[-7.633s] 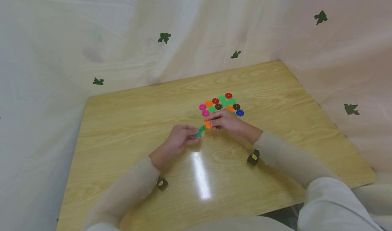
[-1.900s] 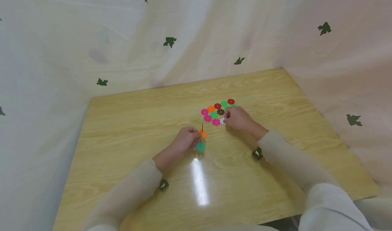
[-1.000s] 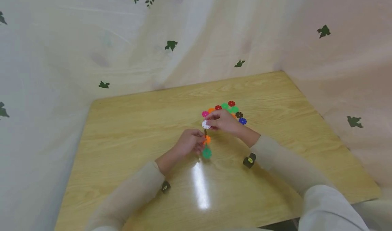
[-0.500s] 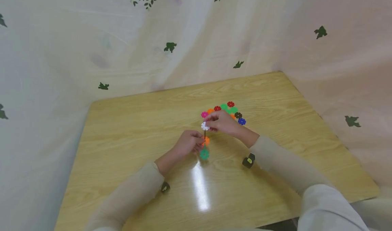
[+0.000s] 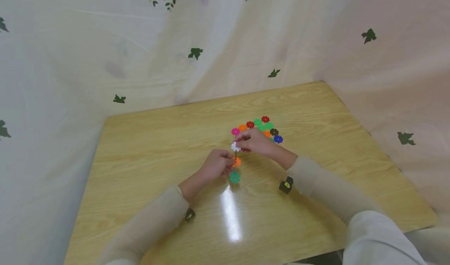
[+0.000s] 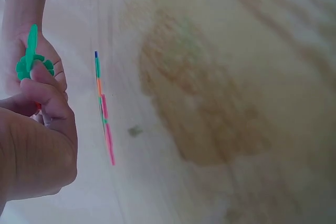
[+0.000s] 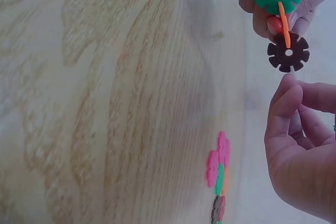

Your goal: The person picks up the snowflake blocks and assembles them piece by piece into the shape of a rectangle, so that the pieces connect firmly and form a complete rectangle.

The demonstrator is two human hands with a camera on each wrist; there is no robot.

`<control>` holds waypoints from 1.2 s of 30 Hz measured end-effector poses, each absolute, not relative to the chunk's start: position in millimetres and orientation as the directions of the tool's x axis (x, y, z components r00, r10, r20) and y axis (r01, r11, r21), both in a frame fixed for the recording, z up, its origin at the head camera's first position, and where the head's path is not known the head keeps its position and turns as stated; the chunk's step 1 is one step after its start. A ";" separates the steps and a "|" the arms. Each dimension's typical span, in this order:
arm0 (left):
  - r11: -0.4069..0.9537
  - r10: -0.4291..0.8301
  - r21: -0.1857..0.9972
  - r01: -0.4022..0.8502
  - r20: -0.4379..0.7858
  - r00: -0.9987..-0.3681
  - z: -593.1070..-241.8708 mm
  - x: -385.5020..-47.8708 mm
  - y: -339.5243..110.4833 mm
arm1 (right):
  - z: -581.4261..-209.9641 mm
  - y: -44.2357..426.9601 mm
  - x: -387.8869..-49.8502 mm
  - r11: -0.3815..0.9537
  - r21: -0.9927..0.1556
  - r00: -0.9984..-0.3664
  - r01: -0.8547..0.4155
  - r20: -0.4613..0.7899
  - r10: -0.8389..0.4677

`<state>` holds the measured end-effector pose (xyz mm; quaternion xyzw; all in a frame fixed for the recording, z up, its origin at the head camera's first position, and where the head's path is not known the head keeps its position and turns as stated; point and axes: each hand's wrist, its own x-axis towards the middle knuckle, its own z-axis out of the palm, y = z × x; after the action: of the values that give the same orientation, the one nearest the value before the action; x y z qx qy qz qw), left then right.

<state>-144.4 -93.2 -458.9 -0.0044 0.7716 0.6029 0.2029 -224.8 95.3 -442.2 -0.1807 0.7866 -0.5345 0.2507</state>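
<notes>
My left hand (image 5: 216, 165) pinches a joined chain of notched snowflake discs above the table. In it are a green disc (image 5: 234, 177), an orange disc (image 5: 238, 162) and a dark brown disc (image 7: 288, 53), which the head view shows edge-on. Something red (image 7: 274, 23) shows at the left fingertips. Just above, my right hand (image 5: 258, 142) pinches a white disc (image 5: 234, 146) at the brown disc's outer edge. In the right wrist view the right fingertips mostly hide the white disc, so how deep it sits in the slot cannot be told.
Loose discs lie flat on the wooden table (image 5: 154, 140) beyond the right hand, among them a pink disc (image 5: 235, 131), a red disc (image 5: 265, 119) and a blue disc (image 5: 278, 139). The right hand covers part of this group. A pale curtain (image 5: 151, 61) hangs behind the table.
The right hand has taken the white disc from the loose group and brought it left to the brown disc. It has since lowered slightly. The left hand keeps holding the chain.
</notes>
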 end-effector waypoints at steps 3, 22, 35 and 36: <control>0.280 0.225 0.926 -0.253 -0.319 -0.920 -459.4 -144.5 -92.9 | -443.8 94.0 -223.7 0.354 -0.935 -0.814 -0.016 -0.193 -0.548; 0.266 0.129 0.931 -0.250 -0.291 -0.948 -460.5 -146.2 -89.6 | -453.6 88.7 -217.3 0.309 -0.951 -0.861 0.018 -0.172 -0.479; 0.171 0.125 0.920 -0.352 -0.375 -0.919 -458.8 -160.0 -97.3 | -458.9 85.3 -222.7 0.313 -0.945 -0.847 0.098 -0.245 -0.473; 0.159 0.123 0.917 -0.365 -0.385 -0.914 -460.1 -161.6 -97.8 | -459.2 84.8 -222.5 0.317 -0.943 -0.843 0.102 -0.251 -0.476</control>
<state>-161.6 -97.8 -460.1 -0.0820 0.7372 0.6433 0.1899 -222.5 84.8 -459.2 -0.1211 0.7711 -0.5719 0.2525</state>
